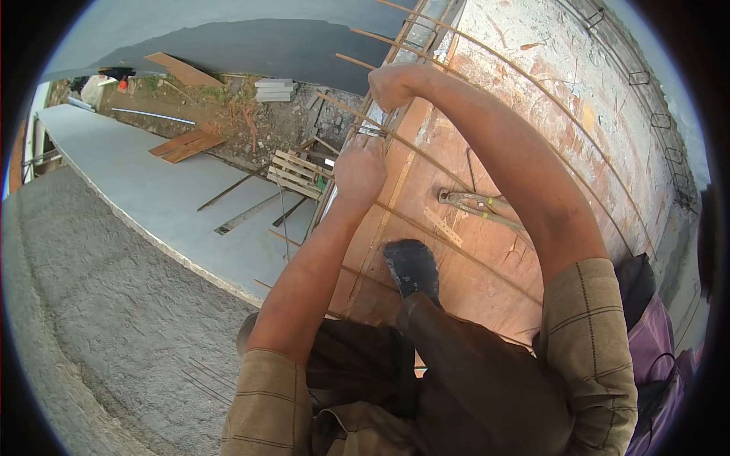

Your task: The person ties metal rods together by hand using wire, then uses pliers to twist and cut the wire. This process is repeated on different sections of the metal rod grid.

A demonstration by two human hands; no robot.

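Note:
My left hand [360,169] is closed in a fist at the edge of the plywood deck [414,186], beside a thin steel bar [426,157] that crosses the edge. Just beyond it, my right hand [391,85] is also closed, with its wrist bent over the bars. Whatever either hand grips is hidden by the fingers. Below my right forearm, a pair of nippers [464,199] with long handles lies on the plywood. A small perforated strip [442,226] rests closer to my dark shoe [411,267].
Several steel bars run across the deck, some ends projecting past its left edge. A tied rebar cage [660,121] stretches along the far right. Down to the left are a grey slab [152,178], a wooden pallet [295,173] and loose boards [188,144]. Purple cloth [655,334] hangs at right.

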